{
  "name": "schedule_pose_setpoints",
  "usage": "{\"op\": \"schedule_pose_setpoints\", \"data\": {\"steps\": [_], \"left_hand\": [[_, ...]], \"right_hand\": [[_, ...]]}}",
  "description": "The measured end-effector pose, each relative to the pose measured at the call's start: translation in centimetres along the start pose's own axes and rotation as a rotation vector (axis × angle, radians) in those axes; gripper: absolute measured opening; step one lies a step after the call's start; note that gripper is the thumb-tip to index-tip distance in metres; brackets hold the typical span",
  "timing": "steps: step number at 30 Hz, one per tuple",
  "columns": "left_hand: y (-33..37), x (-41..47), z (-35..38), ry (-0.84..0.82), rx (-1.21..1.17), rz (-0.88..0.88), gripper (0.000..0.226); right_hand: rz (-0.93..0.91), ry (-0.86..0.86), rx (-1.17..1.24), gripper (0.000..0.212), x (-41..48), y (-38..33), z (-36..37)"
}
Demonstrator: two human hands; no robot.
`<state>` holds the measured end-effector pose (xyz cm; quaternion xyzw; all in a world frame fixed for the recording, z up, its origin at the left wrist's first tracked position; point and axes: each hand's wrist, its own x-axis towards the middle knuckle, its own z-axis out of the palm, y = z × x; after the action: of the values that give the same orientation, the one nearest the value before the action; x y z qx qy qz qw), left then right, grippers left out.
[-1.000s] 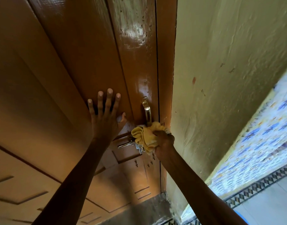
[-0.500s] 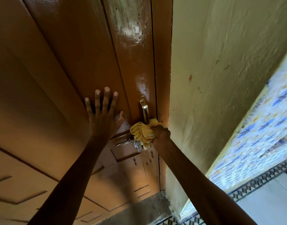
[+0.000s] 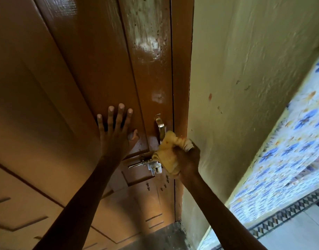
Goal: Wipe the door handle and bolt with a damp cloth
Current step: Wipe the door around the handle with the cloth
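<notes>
A glossy brown wooden door fills the left of the head view. Its brass handle stands upright near the door's right edge. Below it a silver bolt sticks out to the left. My right hand is shut on a bunched yellow cloth, pressed against the handle's lower end and the bolt's right part, hiding both. My left hand lies flat on the door, fingers spread, left of the handle.
The brown door frame runs beside a rough pale green wall. Blue floral wall tiles with a dark patterned border fill the lower right. A grey threshold lies under the door.
My right hand with the cloth has shifted a little to the right and turned, uncovering more of the bolt. My left hand stays flat on the door.
</notes>
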<state>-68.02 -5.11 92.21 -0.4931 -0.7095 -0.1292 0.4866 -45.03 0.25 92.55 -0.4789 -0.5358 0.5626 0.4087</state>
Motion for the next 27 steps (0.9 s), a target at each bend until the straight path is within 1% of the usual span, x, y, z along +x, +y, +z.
{"op": "schedule_pose_setpoints", "data": {"steps": [1, 2, 4, 5, 6, 8, 10, 12, 14, 16, 18, 21, 23, 25, 27], "left_hand": [[0.0, 0.0, 0.0, -0.001, 0.004, 0.002, 0.076], [0.0, 0.0, -0.1, 0.000, 0.008, 0.003, 0.076], [0.1, 0.0, -0.2, 0.008, 0.008, 0.008, 0.075], [0.1, 0.0, -0.3, 0.015, 0.003, 0.012, 0.075], [0.1, 0.1, -0.4, 0.018, -0.001, 0.012, 0.074], [0.1, 0.1, -0.5, 0.026, -0.011, 0.005, 0.074], [0.1, 0.1, -0.6, 0.037, -0.019, -0.001, 0.073], [0.1, 0.1, -0.6, 0.044, -0.025, 0.003, 0.073], [-0.1, 0.1, -0.5, 0.056, -0.030, 0.007, 0.071], [-0.2, 0.1, -0.4, 0.048, -0.030, 0.009, 0.071], [-0.3, 0.0, -0.4, 0.037, -0.024, 0.006, 0.073], [-0.4, 0.1, -0.5, 0.032, -0.026, 0.006, 0.074], [-0.4, 0.0, -0.7, 0.027, -0.024, 0.010, 0.073], [-0.4, 0.0, -0.9, 0.031, -0.016, 0.013, 0.072], [-0.4, 0.0, -0.8, 0.029, -0.011, 0.019, 0.070]], "right_hand": [[-0.251, 0.034, -0.161, 0.027, 0.1, -0.3, -0.3], [-0.470, 0.049, -0.358, 0.034, 0.2, -0.8, -0.4], [-0.942, 0.079, -0.659, 0.045, 0.0, -2.0, -0.3], [-1.118, 0.097, -0.798, 0.044, 0.2, -2.6, 0.2], [-1.251, 0.088, -0.927, 0.041, 0.7, -2.5, 0.9], [-1.421, 0.030, -1.194, 0.039, 1.1, -1.7, 2.4], [-1.529, -0.022, -1.443, 0.038, 1.7, -1.2, 2.8], [-1.593, -0.091, -1.615, 0.040, 2.6, -0.9, 2.7], [-1.631, -0.112, -1.740, 0.039, 2.6, -1.1, 2.6], [-1.639, -0.147, -1.827, 0.030, 2.9, -0.7, 2.8], [-1.592, -0.174, -1.954, 0.028, 2.7, 0.2, 3.1], [-1.477, -0.228, -2.052, 0.031, 2.0, 1.3, 3.9], [-1.464, -0.227, -2.057, 0.028, 1.5, 0.5, 4.2], [-1.514, -0.190, -1.981, 0.030, 1.4, -1.5, 4.2], [-1.564, -0.104, -1.847, 0.032, 1.7, -3.9, 3.6]]}}
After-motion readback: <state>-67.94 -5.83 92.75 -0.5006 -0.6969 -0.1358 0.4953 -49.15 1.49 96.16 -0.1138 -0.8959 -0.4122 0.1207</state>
